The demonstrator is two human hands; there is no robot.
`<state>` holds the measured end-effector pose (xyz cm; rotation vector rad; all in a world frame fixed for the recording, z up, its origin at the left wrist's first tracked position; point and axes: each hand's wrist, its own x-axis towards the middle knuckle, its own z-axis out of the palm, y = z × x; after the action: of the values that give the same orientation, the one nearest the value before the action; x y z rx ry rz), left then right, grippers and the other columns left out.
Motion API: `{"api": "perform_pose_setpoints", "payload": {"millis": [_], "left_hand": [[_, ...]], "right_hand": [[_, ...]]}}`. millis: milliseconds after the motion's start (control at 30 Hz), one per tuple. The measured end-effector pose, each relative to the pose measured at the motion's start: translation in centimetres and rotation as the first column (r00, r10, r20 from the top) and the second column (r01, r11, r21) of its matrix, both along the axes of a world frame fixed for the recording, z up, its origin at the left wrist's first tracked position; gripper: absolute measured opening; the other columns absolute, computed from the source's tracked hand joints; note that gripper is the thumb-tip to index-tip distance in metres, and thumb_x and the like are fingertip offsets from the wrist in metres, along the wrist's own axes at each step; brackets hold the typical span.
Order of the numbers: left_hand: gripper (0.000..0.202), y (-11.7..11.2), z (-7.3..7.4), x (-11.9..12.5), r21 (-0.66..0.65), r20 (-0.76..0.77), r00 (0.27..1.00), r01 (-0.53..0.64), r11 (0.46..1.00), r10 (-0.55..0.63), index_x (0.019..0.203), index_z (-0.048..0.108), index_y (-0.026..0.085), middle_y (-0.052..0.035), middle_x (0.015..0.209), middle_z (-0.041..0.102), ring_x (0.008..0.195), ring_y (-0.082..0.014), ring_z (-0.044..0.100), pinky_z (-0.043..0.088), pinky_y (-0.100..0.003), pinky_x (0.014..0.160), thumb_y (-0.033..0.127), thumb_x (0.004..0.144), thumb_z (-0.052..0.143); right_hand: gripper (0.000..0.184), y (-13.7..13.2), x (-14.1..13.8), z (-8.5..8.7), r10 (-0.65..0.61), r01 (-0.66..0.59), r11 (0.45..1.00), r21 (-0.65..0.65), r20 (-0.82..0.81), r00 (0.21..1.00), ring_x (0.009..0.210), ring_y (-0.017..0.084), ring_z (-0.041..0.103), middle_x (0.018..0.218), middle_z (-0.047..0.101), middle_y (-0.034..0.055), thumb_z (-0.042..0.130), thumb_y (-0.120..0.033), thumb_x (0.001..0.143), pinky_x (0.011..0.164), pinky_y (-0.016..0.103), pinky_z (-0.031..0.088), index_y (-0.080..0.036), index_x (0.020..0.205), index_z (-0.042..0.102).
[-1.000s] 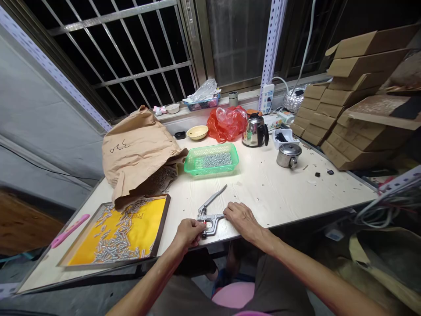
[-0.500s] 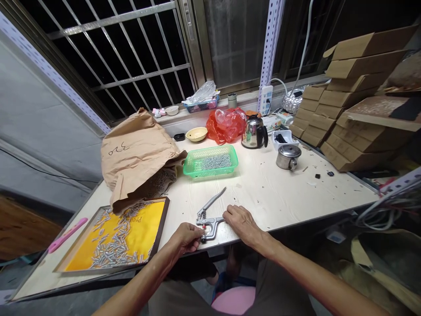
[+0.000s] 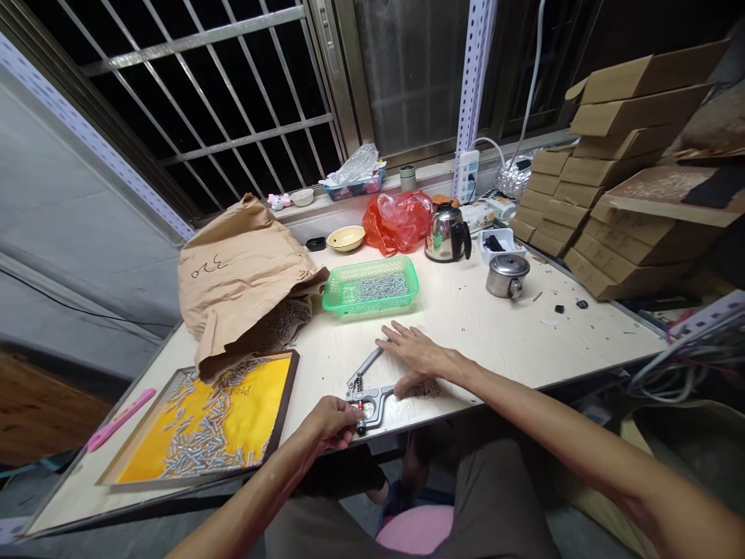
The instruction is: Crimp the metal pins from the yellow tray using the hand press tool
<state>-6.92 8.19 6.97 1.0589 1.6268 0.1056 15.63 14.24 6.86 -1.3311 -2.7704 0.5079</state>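
Near the table's front edge lie metal snap fastener pliers (image 3: 379, 402), a spring between their parted handles. My left hand (image 3: 334, 421) is closed in a pinch right beside the jaw end; whatever its fingertips hold is too small to make out. My right hand (image 3: 416, 359) has its fingers spread out over the upper handle's end, and its thumb lies by the lower handle. Left of my left hand, small metal pins (image 3: 201, 442) are heaped on a yellow-lined tray (image 3: 253, 423). Beyond the pliers, a green plastic basket (image 3: 371, 305) holds many small metal pieces (image 3: 381, 286).
A large paper bag (image 3: 244, 264) leans open over the tray's back edge. Behind the basket are a yellow bowl (image 3: 345, 239), a red plastic bag (image 3: 399, 221) and a kettle (image 3: 447, 233). A lidded metal cup (image 3: 507, 276) and stacked cardboard boxes (image 3: 617, 178) are on the right.
My right hand has shifted from the lower handle up over the upper handle, its fingers now spread. My left hand remains by the jaws.
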Motion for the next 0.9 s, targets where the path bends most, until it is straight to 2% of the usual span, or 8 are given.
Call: {"api": "perform_pose_setpoints", "payload": {"millis": [167, 300, 467, 600, 700, 767, 833, 900], "left_hand": [[0.047, -0.1, -0.1, 0.0, -0.012, 0.022, 0.999, -0.028, 1.0, 0.028, 0.054, 0.052, 0.015, 0.005, 0.036, 0.047, 0.03, -0.0054, 0.038, 0.026, -0.019, 0.037, 0.055, 0.048, 0.076], [0.052, -0.2, -0.4, -0.2, -0.022, 0.039, 0.998, -0.055, 0.998, 0.056, 0.056, 0.054, 0.014, 0.0047, 0.036, 0.048, 0.03, -0.0053, 0.038, 0.027, -0.02, 0.037, 0.058, 0.039, 0.077], [0.058, -0.2, -0.9, -0.4, -0.026, 0.058, 0.995, -0.084, 0.996, 0.085, 0.056, 0.055, 0.013, 0.004, 0.038, 0.049, 0.032, -0.0057, 0.04, 0.03, -0.02, 0.038, 0.062, 0.033, 0.077], [0.055, -0.7, -1.0, -0.5, 0.004, 0.052, 0.995, -0.088, 0.996, 0.088, 0.056, 0.052, 0.015, 0.0037, 0.041, 0.049, 0.035, -0.0074, 0.042, 0.033, -0.022, 0.04, 0.065, 0.043, 0.072], [0.046, -1.3, -0.6, -0.5, 0.23, -0.11, 0.992, -0.029, 0.973, 0.055, 0.059, 0.053, 0.017, 0.0023, 0.045, 0.049, 0.041, -0.0113, 0.047, 0.037, -0.024, 0.043, 0.062, 0.066, 0.058], [0.038, -1.5, -0.1, 0.0, 0.457, -0.27, 0.963, 0.13, 0.88, -0.002, 0.065, 0.058, 0.016, -0.0017, 0.055, 0.057, 0.054, -0.0157, 0.055, 0.042, -0.027, 0.052, 0.052, 0.077, 0.051], [0.028, -1.3, 0.1, 0.8, 0.607, -0.402, 0.911, 0.345, 0.716, -0.098, 0.078, 0.064, 0.017, -0.0056, 0.074, 0.064, 0.075, -0.0203, 0.059, 0.045, -0.031, 0.067, 0.042, 0.081, 0.051], [0.025, -0.7, -0.1, 1.8, 0.654, -0.497, 0.84, 0.527, 0.543, -0.217, 0.096, 0.065, 0.018, -0.0074, 0.096, 0.064, 0.095, -0.0238, 0.056, 0.044, -0.034, 0.081, 0.035, 0.08, 0.054]], "right_hand": [[0.104, 1.6, -1.2, 0.5, 0.109, -0.102, 0.991, -0.082, 0.09, 0.99, 0.133, 0.037, 0.017, 0.14, 0.035, 0.0189, 0.074, -0.059, 0.055, 0.104, 0.058, 0.014, -0.014, 0.138, 0.032], [0.092, 1.2, -1.5, 0.0, 0.096, -0.096, 0.995, -0.004, 0.075, 0.993, 0.119, 0.035, 0.038, 0.126, 0.049, 0.018, 0.073, -0.055, 0.056, 0.101, 0.06, 0.019, -0.013, 0.131, 0.041], [0.079, 0.3, -1.3, -0.4, 0.081, -0.086, 0.994, 0.074, 0.075, 0.994, 0.109, 0.032, 0.045, 0.114, 0.056, 0.0157, 0.07, -0.053, 0.062, 0.098, 0.059, 0.024, -0.013, 0.125, 0.046], [0.071, -0.5, -1.1, -0.9, 0.083, -0.087, 0.989, 0.119, 0.043, 0.996, 0.104, 0.03, 0.048, 0.106, 0.059, 0.0139, 0.072, -0.047, 0.065, 0.099, 0.056, 0.024, -0.014, 0.123, 0.048], [0.067, -1.2, -0.8, -1.6, 0.104, -0.101, 0.981, 0.165, -0.012, 0.994, 0.103, 0.028, 0.049, 0.105, 0.06, 0.0124, 0.07, -0.039, 0.071, 0.101, 0.054, 0.022, -0.015, 0.128, 0.044], [0.068, -1.7, -0.6, -2.0, 0.105, -0.096, 0.978, 0.186, -0.044, 0.993, 0.103, 0.026, 0.05, 0.105, 0.06, 0.0113, 0.068, -0.036, 0.074, 0.102, 0.053, 0.019, -0.016, 0.132, 0.039], [0.072, -2.0, -0.4, -2.2, 0.098, -0.083, 0.978, 0.191, -0.068, 0.993, 0.102, 0.026, 0.049, 0.105, 0.06, 0.0108, 0.066, -0.035, 0.075, 0.103, 0.053, 0.018, -0.016, 0.136, 0.033], [0.077, -2.3, -0.3, -2.2, 0.084, -0.067, 0.98, 0.185, -0.088, 0.993, 0.103, 0.026, 0.049, 0.105, 0.06, 0.0107, 0.066, -0.035, 0.076, 0.103, 0.052, 0.019, -0.015, 0.139, 0.028]]}}
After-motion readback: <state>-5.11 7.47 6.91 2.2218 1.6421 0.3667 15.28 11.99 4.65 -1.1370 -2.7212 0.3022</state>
